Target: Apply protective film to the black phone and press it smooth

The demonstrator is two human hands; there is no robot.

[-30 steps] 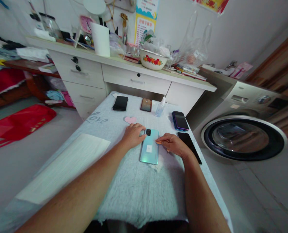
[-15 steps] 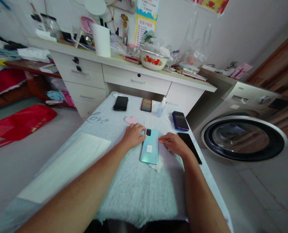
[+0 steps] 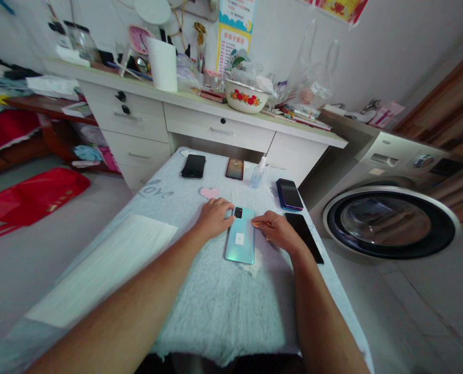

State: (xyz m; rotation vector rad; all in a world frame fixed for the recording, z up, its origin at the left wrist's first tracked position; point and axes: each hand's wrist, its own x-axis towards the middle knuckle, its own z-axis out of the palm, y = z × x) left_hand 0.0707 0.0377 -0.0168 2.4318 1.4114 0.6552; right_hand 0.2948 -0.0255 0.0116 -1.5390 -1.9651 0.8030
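A light turquoise smartphone [image 3: 245, 248] lies back up on the cloth-covered table, with a dark camera block at its upper left and a small white sticker. My left hand [image 3: 214, 217] grips its upper left corner, index finger and thumb on the edge. Pinched in my right hand [image 3: 275, 228] is a small orange piece [image 3: 256, 224], mostly covered by the fingers, so its kind is unclear. It touches the phone's upper right edge. Just right of that hand lies a black-screened phone or tablet [image 3: 306, 236].
Farther back are a black phone [image 3: 193, 166], a brownish phone [image 3: 235, 169], a clear spray bottle [image 3: 257, 174] and stacked phones [image 3: 290, 194]. A pale sheet [image 3: 102, 270] lies at left. Behind stands a white desk [image 3: 219, 124]; a washing machine [image 3: 391, 156] is at right.
My right hand has moved slightly left, bringing the orange piece against the phone's right edge. My left hand and the phone stay in place.
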